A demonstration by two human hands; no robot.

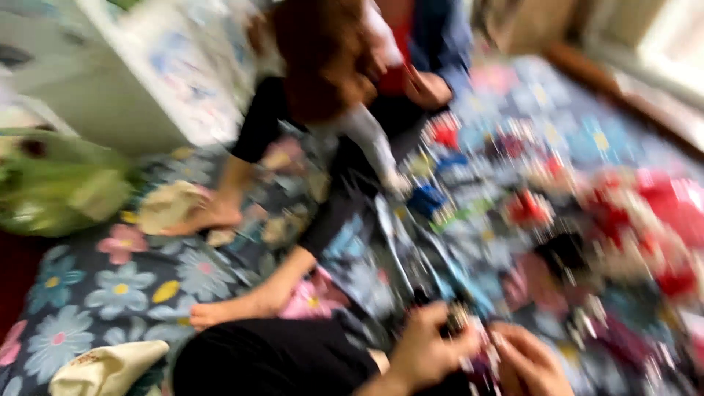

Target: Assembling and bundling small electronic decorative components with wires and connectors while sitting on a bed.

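Flowered dark-blue floor cloth (110,286) was strewn with small colourful pieces (528,213); something small and blurred was pinched between left hand (429,348) and right hand (532,363), grip unclear.

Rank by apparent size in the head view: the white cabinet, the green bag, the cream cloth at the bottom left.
1. White cabinet, largest.
2. Green bag.
3. Cream cloth, smallest, though it lies nearer the camera and the frame cuts it, so this is unsure.

Small item between left hand (429,352) and right hand (529,361): blurred, unidentifiable. Right hand: cut by bottom edge. Heap of bits (557,213) beyond: smeared.
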